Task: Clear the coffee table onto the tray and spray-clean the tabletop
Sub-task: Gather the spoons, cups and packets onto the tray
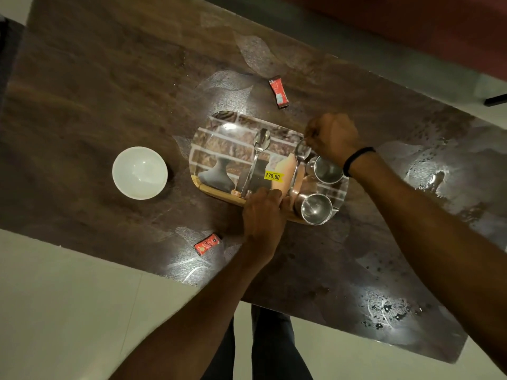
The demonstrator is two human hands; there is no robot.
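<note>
tray (pixel 219 124) | two spoons, two steel cups | bowl (pixel 140 173) beside

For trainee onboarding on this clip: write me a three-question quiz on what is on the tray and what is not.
1. True or false: the white bowl sits on the tray.
2. How many steel cups are on the tray?
3. Which hand is at the second spoon? A) right hand B) left hand

Key:
1. False; it stands on the table, left of the tray.
2. Two.
3. A.
</note>
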